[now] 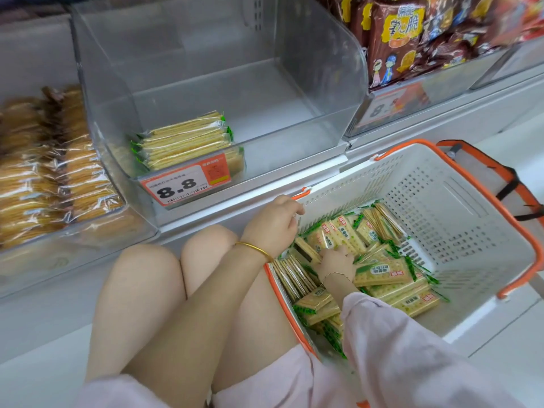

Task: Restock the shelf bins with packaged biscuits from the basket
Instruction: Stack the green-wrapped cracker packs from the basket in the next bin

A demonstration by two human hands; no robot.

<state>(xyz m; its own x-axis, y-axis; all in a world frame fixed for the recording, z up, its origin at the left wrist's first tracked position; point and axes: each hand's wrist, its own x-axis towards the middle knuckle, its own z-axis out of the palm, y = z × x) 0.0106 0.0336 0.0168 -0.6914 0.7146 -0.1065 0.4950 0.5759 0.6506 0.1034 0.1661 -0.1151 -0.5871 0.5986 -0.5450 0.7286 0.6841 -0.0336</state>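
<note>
The right hand [338, 260] reaches among the biscuit packs [382, 275] heaped in the basket [471, 231], and its grip cannot be told. The left hand [272, 223] curls its fingers over the near rim. Beyond, the clear shelf bin [323, 69] holds one short stack [182, 139] behind an 8.8 price tag [182, 181].

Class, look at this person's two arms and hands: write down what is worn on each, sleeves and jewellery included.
The left hand and forearm are bare apart from a plain gold bangle at the wrist. The right hand is gloveless; its arm wears a loose pale pink sleeve ending short of the wrist, where a thin silvery bracelet sits.
</note>
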